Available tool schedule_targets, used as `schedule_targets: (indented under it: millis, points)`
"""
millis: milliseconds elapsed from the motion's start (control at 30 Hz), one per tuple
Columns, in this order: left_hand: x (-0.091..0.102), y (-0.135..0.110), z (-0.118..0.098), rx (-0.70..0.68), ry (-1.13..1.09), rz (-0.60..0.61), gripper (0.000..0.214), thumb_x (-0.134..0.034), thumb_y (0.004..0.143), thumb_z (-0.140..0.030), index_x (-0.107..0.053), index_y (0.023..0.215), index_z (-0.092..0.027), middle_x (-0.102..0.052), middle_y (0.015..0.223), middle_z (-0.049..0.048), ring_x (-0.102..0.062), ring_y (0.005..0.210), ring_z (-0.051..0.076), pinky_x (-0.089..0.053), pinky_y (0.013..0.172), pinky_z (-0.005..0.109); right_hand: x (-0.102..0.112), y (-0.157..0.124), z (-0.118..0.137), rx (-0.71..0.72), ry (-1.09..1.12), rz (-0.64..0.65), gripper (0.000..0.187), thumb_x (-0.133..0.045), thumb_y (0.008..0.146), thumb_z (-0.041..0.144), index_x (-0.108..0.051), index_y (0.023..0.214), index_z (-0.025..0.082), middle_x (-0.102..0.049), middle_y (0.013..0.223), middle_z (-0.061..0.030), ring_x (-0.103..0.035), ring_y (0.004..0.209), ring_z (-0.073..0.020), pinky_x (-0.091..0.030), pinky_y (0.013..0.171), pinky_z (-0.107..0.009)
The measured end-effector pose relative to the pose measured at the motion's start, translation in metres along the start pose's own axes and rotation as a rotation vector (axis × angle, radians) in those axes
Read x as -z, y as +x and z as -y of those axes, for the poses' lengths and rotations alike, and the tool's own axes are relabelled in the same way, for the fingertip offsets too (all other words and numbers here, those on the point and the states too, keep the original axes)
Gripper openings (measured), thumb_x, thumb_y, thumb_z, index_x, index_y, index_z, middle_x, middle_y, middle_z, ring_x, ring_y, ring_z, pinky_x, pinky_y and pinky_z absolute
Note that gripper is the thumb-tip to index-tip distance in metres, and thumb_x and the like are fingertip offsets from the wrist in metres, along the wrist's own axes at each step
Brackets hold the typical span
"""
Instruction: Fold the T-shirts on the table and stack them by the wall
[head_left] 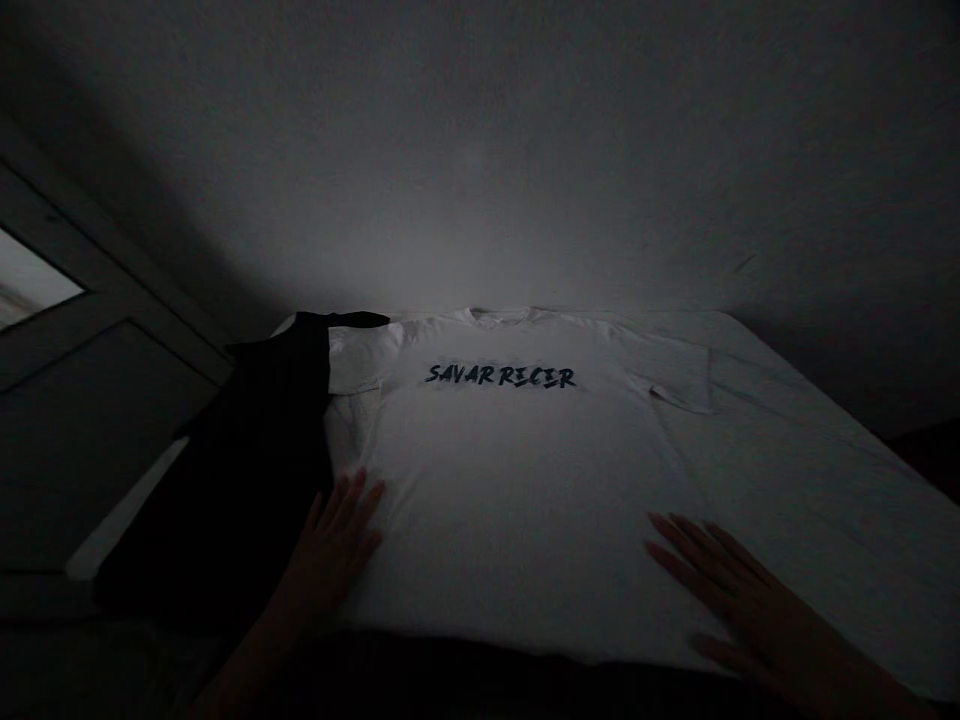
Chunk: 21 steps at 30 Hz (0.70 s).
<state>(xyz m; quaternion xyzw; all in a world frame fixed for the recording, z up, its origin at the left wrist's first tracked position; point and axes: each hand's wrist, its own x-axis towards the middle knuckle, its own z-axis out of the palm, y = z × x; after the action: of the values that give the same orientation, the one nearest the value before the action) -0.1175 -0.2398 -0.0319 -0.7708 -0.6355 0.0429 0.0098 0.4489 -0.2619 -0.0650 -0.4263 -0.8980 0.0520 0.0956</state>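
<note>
the left hand [330,545] and right hand [739,600] are seen nearest the camera, pressed flat on the lower part of a white short-sleeved t-shirt [517,490]. the fingers [346,508] are spread open, and nothing is gripped. the t-shirt is laid out flat and face up on a white sheet [817,470], with its hem towards the camera and its collar [499,318] pointing away. its long axis runs straight from hem to collar, and its sleeves are spread to either side. dark lettering [501,376] is printed across the chest, apparently reading "savar recer". a black garment [240,460] is laid against the shirt's left edge.
</note>
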Motion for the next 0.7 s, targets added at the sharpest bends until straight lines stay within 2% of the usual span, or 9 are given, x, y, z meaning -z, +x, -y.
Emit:
schedule_targets:
  millis: [100,167,200,300,367,433,567,633,700]
  points:
    - [0.006,-0.019,0.004,0.061,-0.032,0.032,0.054,-0.038,0.097,-0.046,-0.042,0.150,-0.036,-0.033,0.161,0.0006,-0.024,0.150,0.031,-0.023,0.119,0.058,0.010,-0.004,-0.019,0.021,0.067,-0.003,0.073,-0.055,0.083,0.047,-0.026,0.149,0.058,-0.047,0.150,0.0069,-0.044,0.138,-0.0211,-0.046,0.109,-0.044]
    - [0.012,-0.019,0.003,0.123,-0.049,-0.004,0.052,-0.044,0.095,-0.044,-0.049,0.146,-0.036,-0.040,0.157,0.0018,-0.031,0.147,0.033,-0.025,0.118,0.058,0.019,0.021,-0.032,0.012,0.111,-0.041,0.064,-0.050,0.088,0.043,-0.033,0.147,0.058,-0.057,0.142,0.0043,-0.058,0.125,-0.0231,-0.058,0.094,-0.043]
    - [0.014,-0.017,0.000,0.158,-0.061,-0.036,0.049,-0.046,0.094,-0.042,-0.054,0.142,-0.034,-0.046,0.154,0.0037,-0.036,0.144,0.033,-0.028,0.117,0.057,0.023,0.043,-0.034,0.003,0.124,-0.059,0.058,-0.048,0.090,0.043,-0.039,0.146,0.056,-0.061,0.138,0.0029,-0.064,0.118,-0.0240,-0.061,0.089,-0.042]
    - [0.021,0.000,-0.015,0.237,-0.132,-0.141,0.042,-0.047,0.095,-0.038,-0.063,0.131,-0.023,-0.061,0.137,0.0108,-0.054,0.128,0.031,-0.040,0.111,0.050,0.032,0.140,-0.022,0.013,0.133,-0.072,0.042,-0.044,0.096,0.046,-0.060,0.135,0.044,-0.069,0.128,0.0000,-0.069,0.110,-0.0243,-0.059,0.094,-0.042]
    - [0.023,0.012,-0.026,0.277,-0.174,-0.196,0.042,-0.047,0.095,-0.036,-0.061,0.131,-0.019,-0.065,0.128,0.0131,-0.060,0.117,0.028,-0.046,0.104,0.045,0.032,0.222,0.003,0.058,0.161,-0.062,0.041,-0.038,0.099,0.044,-0.068,0.126,0.035,-0.071,0.123,-0.0017,-0.068,0.113,-0.0226,-0.055,0.099,-0.042]
    - [0.022,0.021,-0.032,0.337,-0.192,-0.217,0.045,-0.048,0.095,-0.035,-0.056,0.134,-0.017,-0.064,0.124,0.0144,-0.061,0.112,0.027,-0.049,0.099,0.043,0.028,0.307,0.034,0.098,0.216,-0.053,0.038,-0.040,0.099,0.039,-0.071,0.119,0.030,-0.073,0.119,-0.0034,-0.069,0.110,-0.0217,-0.055,0.098,-0.040]
    - [0.023,0.036,-0.028,0.424,-0.246,-0.114,0.050,-0.047,0.094,-0.033,-0.048,0.141,-0.014,-0.061,0.130,0.0179,-0.063,0.110,0.026,-0.050,0.092,0.037,0.017,0.464,0.096,-0.007,0.227,0.021,0.026,-0.054,0.094,0.022,-0.072,0.114,0.021,-0.072,0.119,-0.0075,-0.068,0.107,-0.0203,-0.050,0.099,-0.033]
    - [0.028,0.050,-0.020,0.413,-0.276,-0.036,0.053,-0.050,0.093,-0.034,-0.046,0.142,-0.014,-0.060,0.131,0.0187,-0.064,0.110,0.026,-0.050,0.091,0.035,0.013,0.527,0.121,-0.023,0.217,0.007,0.028,-0.056,0.094,0.018,-0.069,0.118,0.014,-0.069,0.124,-0.0117,-0.064,0.113,-0.0215,-0.047,0.101,-0.032]
    - [0.038,0.071,-0.012,0.364,-0.285,0.007,0.053,-0.053,0.091,-0.035,-0.047,0.140,-0.014,-0.061,0.129,0.0194,-0.064,0.113,0.027,-0.049,0.093,0.035,0.008,0.573,0.141,-0.021,0.220,-0.020,0.030,-0.054,0.097,0.020,-0.063,0.124,0.009,-0.064,0.129,-0.0143,-0.060,0.117,-0.0224,-0.046,0.101,-0.034]
